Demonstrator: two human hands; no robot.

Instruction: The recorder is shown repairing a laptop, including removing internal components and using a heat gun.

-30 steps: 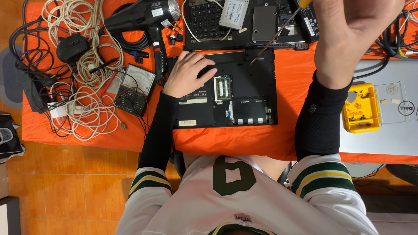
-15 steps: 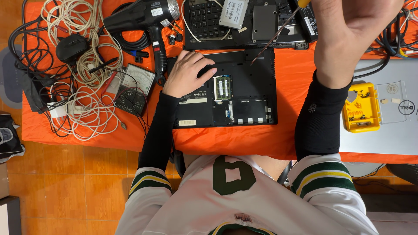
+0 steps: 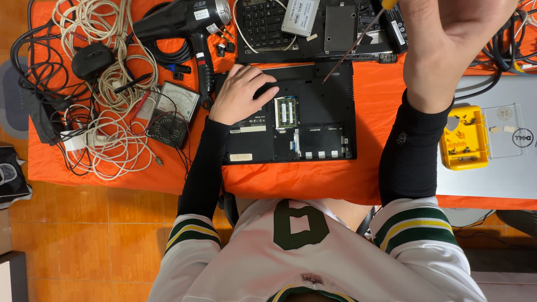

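Wearer: white jersey with green and yellow striped sleeves over long black undersleeves, at the bottom of the view, close to the front edge of the desk [image 3: 313, 182], which is covered with an orange cloth.
Laptop base: black, upturned laptop base [image 3: 313, 128] with its bottom cover off, lying flat on the orange cloth straight ahead of the wearer; a green memory module [image 3: 286, 112] sits in its slot near the middle.
Left hand: the left hand [image 3: 241, 92] rests palm down on the upper left corner of the laptop base, fingers loosely curled, pressing on it rather than gripping anything.
Right hand: the right hand [image 3: 447, 39] is raised high and close to the camera, closed around the yellow handle of a thin-shafted screwdriver [image 3: 352, 47]; the tip points down to the top edge of the laptop base, right of the middle. Whether the tip touches the base I cannot tell.
Right side: a yellow plastic bit case [image 3: 464, 140], open, lies on a closed silver laptop [image 3: 498, 162].
Left side: an analogue multimeter [image 3: 172, 114] with black casing lies just beside the left forearm; beyond it a tangle of white and black cables [image 3: 106, 84].
Far edge: a black heat gun [image 3: 184, 25] lies at the top left; right of it a second black laptop part with a keyboard [image 3: 263, 22], a silver drive [image 3: 299, 17] resting on it.
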